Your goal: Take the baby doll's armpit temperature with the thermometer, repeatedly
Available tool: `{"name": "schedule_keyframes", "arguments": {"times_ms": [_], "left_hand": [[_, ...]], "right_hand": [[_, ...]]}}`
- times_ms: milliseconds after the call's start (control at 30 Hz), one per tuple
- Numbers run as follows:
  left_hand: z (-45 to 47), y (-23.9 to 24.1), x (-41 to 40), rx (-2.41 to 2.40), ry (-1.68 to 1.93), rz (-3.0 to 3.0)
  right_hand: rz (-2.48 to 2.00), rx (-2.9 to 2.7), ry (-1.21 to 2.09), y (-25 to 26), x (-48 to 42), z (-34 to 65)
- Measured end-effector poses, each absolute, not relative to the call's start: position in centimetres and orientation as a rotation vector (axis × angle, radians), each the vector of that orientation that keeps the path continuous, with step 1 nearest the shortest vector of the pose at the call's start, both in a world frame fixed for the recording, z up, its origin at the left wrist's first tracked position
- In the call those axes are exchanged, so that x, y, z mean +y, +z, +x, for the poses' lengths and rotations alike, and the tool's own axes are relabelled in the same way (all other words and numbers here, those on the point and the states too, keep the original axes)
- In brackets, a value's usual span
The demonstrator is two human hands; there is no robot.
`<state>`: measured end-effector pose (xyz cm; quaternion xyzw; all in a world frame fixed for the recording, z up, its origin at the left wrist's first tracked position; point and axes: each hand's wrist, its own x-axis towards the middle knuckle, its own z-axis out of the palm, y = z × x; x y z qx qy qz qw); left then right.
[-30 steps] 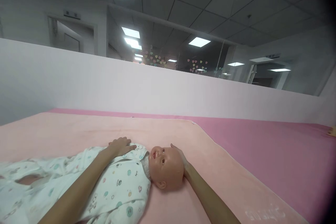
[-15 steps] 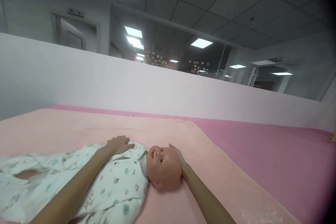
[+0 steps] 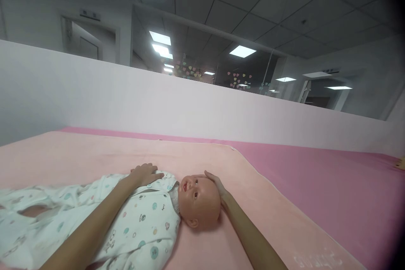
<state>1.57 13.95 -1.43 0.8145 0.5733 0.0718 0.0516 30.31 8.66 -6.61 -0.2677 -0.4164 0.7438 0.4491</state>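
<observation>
A baby doll (image 3: 200,202) lies on its back on a peach blanket, its bald head to the right. It wears a white suit (image 3: 144,219) printed with coloured dots and small figures. My left hand (image 3: 144,175) rests palm down on the far side of the doll's chest and arm, thumb stretched toward the collar; the fingertips bend over the far edge, partly hidden. My right hand (image 3: 218,184) lies against the crown of the doll's head, fingers stretched along its far side. The right palm is partly hidden behind the head.
The peach blanket (image 3: 247,219) covers much of a pink padded surface (image 3: 316,185). A low white wall (image 3: 190,105) runs along the back. Beyond it stand a glass partition with heart stickers (image 3: 237,80) and a door (image 3: 85,42). A yellowish object (image 3: 400,163) shows at the right edge.
My right hand has shifted slightly up and over the head, with more of its fingers showing. The doll appears slightly farther right. My left hand stays on its chest.
</observation>
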Motion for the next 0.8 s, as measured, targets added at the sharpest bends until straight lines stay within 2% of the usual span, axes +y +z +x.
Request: {"name": "schedule_keyframes", "arguments": {"times_ms": [267, 467, 700, 800], "left_hand": [[1.4, -1.8, 14.3, 1.750, 0.209, 2.493], [1.5, -1.8, 14.2, 1.757, 0.206, 2.475], [1.7, -1.3, 13.5, 1.763, 0.213, 2.469], [1.7, -1.3, 13.5, 1.761, 0.212, 2.474]], "right_hand": [[-0.543, -0.804, 2.040, -5.8, 5.3, 28.9], [-0.606, -0.905, 2.102, -5.7, 5.4, 28.6], [-0.600, -0.828, 1.925, -5.7, 4.9, 28.5], [-0.590, -0.865, 1.995, -5.2, 4.0, 28.3]]}}
